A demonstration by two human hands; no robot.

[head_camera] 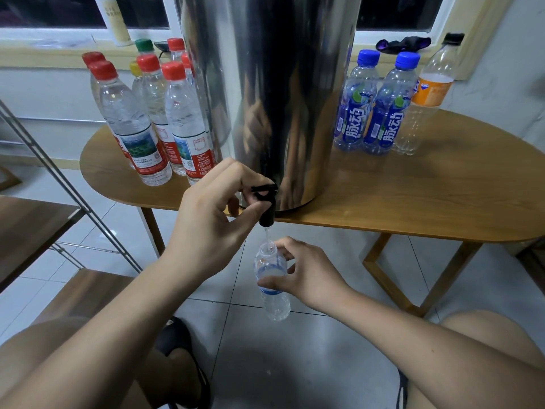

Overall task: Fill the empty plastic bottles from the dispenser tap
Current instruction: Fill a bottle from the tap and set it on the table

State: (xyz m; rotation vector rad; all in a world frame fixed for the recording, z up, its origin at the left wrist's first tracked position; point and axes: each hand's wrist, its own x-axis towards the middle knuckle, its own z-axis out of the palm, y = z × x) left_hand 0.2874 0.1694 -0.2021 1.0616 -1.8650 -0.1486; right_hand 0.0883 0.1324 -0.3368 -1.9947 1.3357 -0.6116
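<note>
Left hand (212,214) is on the black tap (267,202) of the steel dispenser (274,93), fingers curled over the lever, thumb against the spout. Right hand (306,274) grips a small uncapped bottle (272,283) below the table (413,190) edge, thumb across its front, fingers curled round the neck and far side. Water stream (267,235) runs from spout into bottle mouth.

Head-worn camera looks forward and down, close over the tap (268,214).
</note>
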